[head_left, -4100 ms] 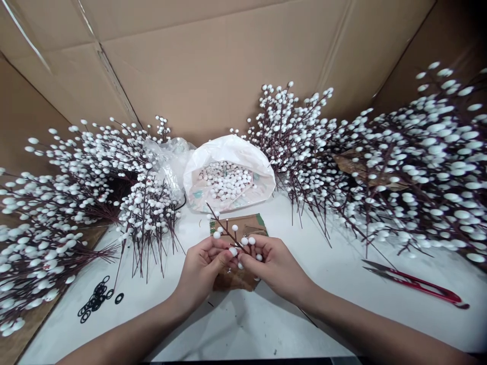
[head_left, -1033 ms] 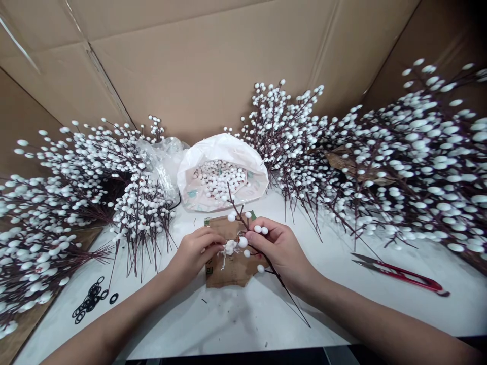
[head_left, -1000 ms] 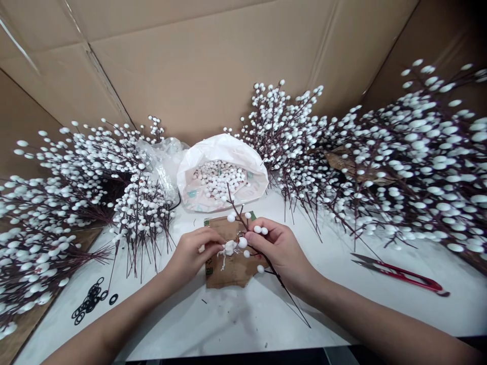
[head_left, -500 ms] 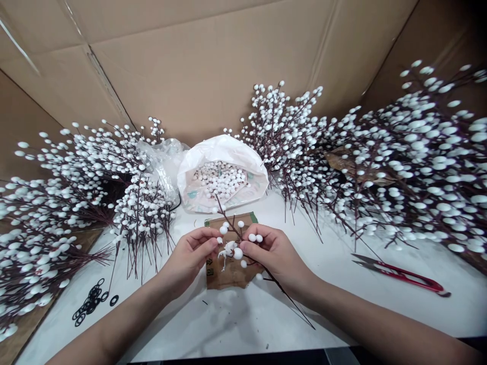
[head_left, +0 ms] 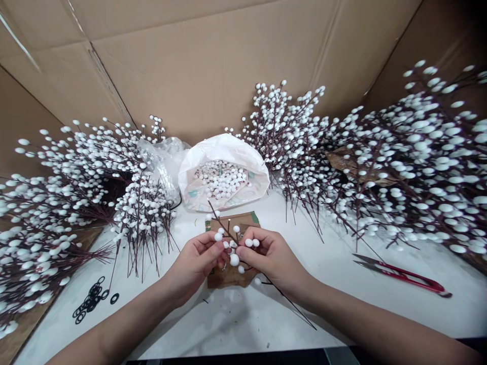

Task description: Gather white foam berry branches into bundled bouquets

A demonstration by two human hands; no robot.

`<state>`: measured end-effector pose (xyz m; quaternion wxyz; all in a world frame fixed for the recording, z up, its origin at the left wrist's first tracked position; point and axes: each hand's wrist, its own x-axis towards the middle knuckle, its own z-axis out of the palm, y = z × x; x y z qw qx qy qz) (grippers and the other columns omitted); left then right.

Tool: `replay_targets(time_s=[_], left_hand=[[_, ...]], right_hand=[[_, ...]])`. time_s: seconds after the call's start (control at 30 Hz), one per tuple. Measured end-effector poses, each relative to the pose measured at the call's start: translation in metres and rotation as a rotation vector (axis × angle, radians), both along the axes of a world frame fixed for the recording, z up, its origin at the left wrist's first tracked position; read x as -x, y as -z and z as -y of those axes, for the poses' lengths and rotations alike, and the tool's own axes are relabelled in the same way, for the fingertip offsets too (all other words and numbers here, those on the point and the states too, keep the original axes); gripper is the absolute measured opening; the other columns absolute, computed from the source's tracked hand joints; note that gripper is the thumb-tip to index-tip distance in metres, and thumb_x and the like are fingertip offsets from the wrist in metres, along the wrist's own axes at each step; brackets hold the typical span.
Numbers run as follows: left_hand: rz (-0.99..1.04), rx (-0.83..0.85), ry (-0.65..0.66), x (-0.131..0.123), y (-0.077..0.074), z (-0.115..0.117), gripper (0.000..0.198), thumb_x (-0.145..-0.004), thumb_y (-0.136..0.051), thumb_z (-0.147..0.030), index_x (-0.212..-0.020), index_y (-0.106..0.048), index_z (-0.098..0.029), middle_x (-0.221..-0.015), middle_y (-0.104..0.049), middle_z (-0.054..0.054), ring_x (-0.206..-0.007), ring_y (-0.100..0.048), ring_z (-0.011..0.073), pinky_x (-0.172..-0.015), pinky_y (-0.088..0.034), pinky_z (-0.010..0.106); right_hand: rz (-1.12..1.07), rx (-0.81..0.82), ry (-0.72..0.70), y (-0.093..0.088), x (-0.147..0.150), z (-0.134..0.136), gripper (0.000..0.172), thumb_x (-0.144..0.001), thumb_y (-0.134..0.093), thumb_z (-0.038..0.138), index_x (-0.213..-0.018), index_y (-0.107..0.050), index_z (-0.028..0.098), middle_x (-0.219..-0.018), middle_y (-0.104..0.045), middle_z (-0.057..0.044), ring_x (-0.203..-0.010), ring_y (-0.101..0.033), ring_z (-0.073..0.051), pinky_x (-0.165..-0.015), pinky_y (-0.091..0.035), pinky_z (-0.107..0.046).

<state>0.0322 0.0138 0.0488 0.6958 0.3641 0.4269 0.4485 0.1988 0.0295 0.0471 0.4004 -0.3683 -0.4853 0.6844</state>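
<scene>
Between my two hands is an artificial berry branch [head_left: 224, 227], a thin dark brown stem with round white berries, tilted with its top toward the upper left. My right hand [head_left: 264, 251] is closed around the stem, its thumb just above a large white berry; the bare lower stem sticks out beneath it to the lower right. With curled fingertips my left hand [head_left: 205, 253] pinches at a small white berry [head_left: 226, 245] beside the stem. The fingers partly hide that spot. Under the branch lies a piece of brown cardboard [head_left: 224, 279] with a green edge.
Behind the hands stands an open white bag [head_left: 262, 190] of loose white berries. Bundles of berry branches fill the left [head_left: 140, 208] and right [head_left: 411, 167] sides. Red-handled thread snips [head_left: 418, 281] lie at right, black rings [head_left: 89, 304] at left. Cardboard walls [head_left: 213, 76] enclose the table.
My left hand has moved slightly right and closer to the stem, its fingers now covering much of the white stringy bit that showed there. The branch has shifted slightly left in my right hand.
</scene>
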Motion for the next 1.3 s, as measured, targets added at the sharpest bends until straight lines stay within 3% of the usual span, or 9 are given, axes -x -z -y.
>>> replay_targets(time_s=[0.5,0.83,1.3], left_hand=[[-0.038,-0.044,0.028,-0.0003,0.0027,0.0008,0.016,-0.076,-0.066,-0.028,-0.080,-0.063,-0.013,-0.068,-0.057,-0.001,-0.058,-0.047,0.0065,-0.057,-0.037,0.019],[-0.097,-0.067,-0.018,-0.0004,0.0042,0.0006,0.018,-0.073,-0.069,-0.030,-0.082,-0.066,-0.014,-0.074,-0.063,0.003,-0.069,-0.056,0.0127,-0.065,-0.043,0.023],[-0.006,-0.047,-0.053,-0.0044,0.0065,0.0028,0.010,-0.073,-0.070,-0.024,-0.074,-0.068,-0.014,-0.066,-0.066,0.000,-0.061,-0.057,0.0083,-0.062,-0.044,0.019]], right_hand=[[0.043,-0.012,0.004,-0.0007,0.0006,0.0004,0.024,-0.071,-0.068,0.032,-0.063,-0.050,0.018,-0.059,-0.060,0.001,-0.055,-0.056,-0.012,-0.051,-0.041,-0.023],[0.114,-0.088,0.000,0.0037,0.0004,0.0003,0.023,-0.072,-0.065,0.031,-0.062,-0.049,0.019,-0.059,-0.056,0.002,-0.053,-0.052,-0.011,-0.048,-0.036,-0.022],[0.155,-0.155,-0.002,0.0038,-0.0004,0.0030,0.016,-0.075,-0.059,0.025,-0.065,-0.048,0.019,-0.063,-0.054,0.002,-0.056,-0.049,-0.012,-0.052,-0.034,-0.024]])
